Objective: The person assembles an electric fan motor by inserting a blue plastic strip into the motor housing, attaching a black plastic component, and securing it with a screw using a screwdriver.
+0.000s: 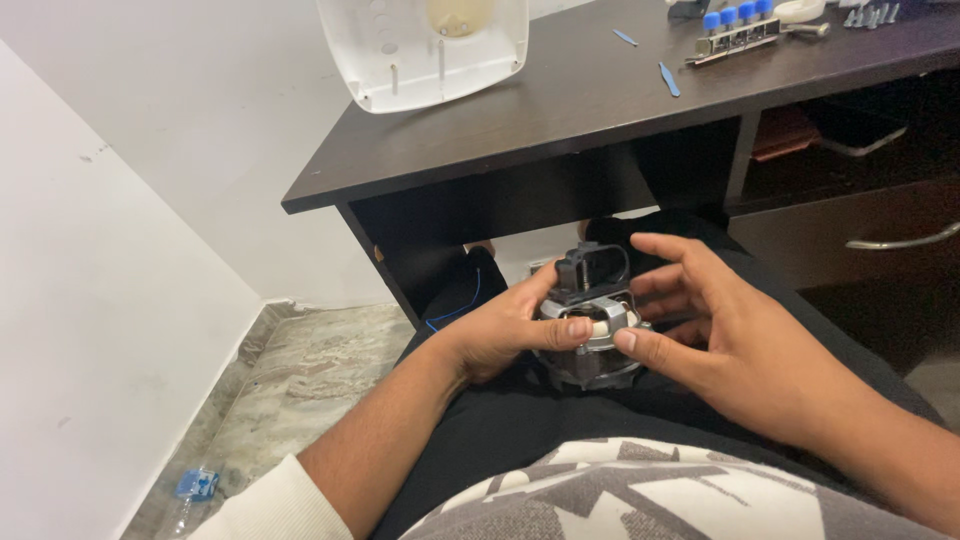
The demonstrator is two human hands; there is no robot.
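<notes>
Below a dark counter (560,110), in our lap, our left hand (500,330) and right hand (730,340) both grasp a small motor (592,325), thumbs pressing its white middle part. A white cover (425,45), screws (870,14) and blue tools (668,79) lie above; the motor is out, still assembled.

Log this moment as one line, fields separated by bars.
left hand grips motor assembly | right hand thumb on its rim | held over lap | dark desk ahead

Desk (600,100) front edge overhangs close above both hands; open room lies below it over the lap. White housing (425,45) blocks the desk's left corner; drawer handle (905,242) projects at right.
</notes>
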